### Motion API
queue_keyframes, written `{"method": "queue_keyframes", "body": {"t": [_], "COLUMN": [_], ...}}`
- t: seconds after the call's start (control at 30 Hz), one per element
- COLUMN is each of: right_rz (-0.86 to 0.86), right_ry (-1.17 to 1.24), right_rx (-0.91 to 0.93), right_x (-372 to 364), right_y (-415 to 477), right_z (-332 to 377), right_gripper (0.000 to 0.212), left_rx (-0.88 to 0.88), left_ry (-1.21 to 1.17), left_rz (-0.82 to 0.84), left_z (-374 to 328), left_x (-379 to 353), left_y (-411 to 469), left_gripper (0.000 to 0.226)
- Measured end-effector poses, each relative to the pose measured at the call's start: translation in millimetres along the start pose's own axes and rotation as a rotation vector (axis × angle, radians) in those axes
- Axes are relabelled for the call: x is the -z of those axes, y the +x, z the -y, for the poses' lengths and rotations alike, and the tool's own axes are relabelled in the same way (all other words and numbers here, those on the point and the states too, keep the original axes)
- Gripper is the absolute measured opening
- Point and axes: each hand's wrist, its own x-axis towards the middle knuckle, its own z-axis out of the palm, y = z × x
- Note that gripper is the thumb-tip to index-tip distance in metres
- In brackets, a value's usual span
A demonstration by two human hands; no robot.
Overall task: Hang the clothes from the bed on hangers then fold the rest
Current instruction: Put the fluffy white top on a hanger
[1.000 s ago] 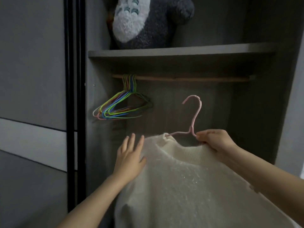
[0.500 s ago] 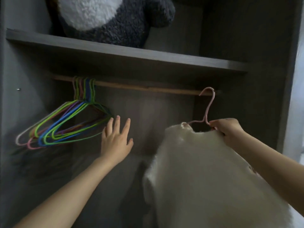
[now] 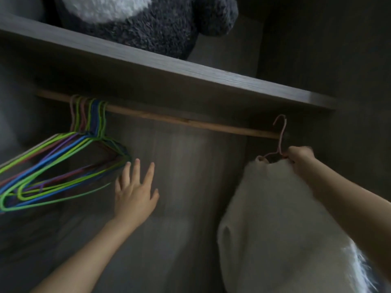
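Observation:
A fluffy cream sweater [image 3: 283, 225] hangs on a pink hanger [image 3: 280, 138]. My right hand [image 3: 300, 158] grips that hanger at the base of its hook, at the sweater's collar. The hook sits at the right end of the wooden rail [image 3: 179, 120], at or just above it; I cannot tell whether it rests on the rail. My left hand [image 3: 135, 193] is stretched into the wardrobe with fingers straight and spread, holding nothing. Its fingertips are just right of a bunch of several empty coloured hangers [image 3: 57, 163] on the rail's left part.
A grey shelf [image 3: 190, 75] runs above the rail and carries a large grey and white plush toy [image 3: 152, 20]. The wardrobe's dark side wall [image 3: 349, 134] stands close to the right of the pink hanger. The back panel [image 3: 190, 176] lies behind both hands.
My left hand let go of the sweater and moved left toward the coloured hangers. My right hand carried the hanger with the sweater up and right, to the rail's right end. The view moved closer.

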Motion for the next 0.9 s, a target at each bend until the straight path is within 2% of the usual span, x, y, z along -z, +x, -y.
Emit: {"method": "queue_keyframes", "body": {"t": [0.13, 0.23, 0.33, 0.57, 0.67, 0.73, 0.8, 0.87, 0.9], "right_rz": [0.03, 0.051, 0.078, 0.053, 0.087, 0.077, 0.014, 0.006, 0.059], "right_ry": [-0.036, -0.068, -0.131, -0.364, -0.454, -0.563, -0.679, -0.704, -0.698], "right_rx": [0.02, 0.02, -0.01, 0.09, 0.094, 0.188, 0.383, 0.567, 0.639], "right_x": [-21.0, -39.3, -52.9, -65.6, -63.6, -67.3, -76.6, -95.0, -109.5], "right_y": [15.7, 26.2, 32.8, 50.0, 39.4, 30.1, 13.8, -9.4, -24.7], "right_z": [-0.3, -3.8, -7.2, -29.1, -22.6, -19.2, -20.6, -23.8, -25.2], "right_gripper": [0.011, 0.015, 0.015, 0.026, 0.021, 0.013, 0.009, 0.018, 0.025], "left_rx": [-0.08, -0.142, -0.13, -0.051, -0.032, -0.019, -0.017, 0.001, 0.017], "left_ry": [-0.002, 0.096, 0.145, 0.242, 0.242, 0.232, 0.244, 0.25, 0.248], "left_rz": [-0.079, -0.198, -0.254, -0.18, -0.145, -0.124, -0.118, -0.144, -0.151], "left_z": [-9.9, -8.6, 4.4, 34.9, 39.3, 41.5, 46.0, 54.5, 61.4], "left_x": [3.3, 7.8, 16.5, 18.8, 18.5, 20.0, 23.6, 29.9, 34.6], "left_y": [-3.7, -2.5, -1.5, -8.1, -10.2, -11.7, -14.0, -16.6, -18.4], "left_gripper": [0.073, 0.056, 0.062, 0.065, 0.064, 0.059, 0.056, 0.057, 0.062]}}
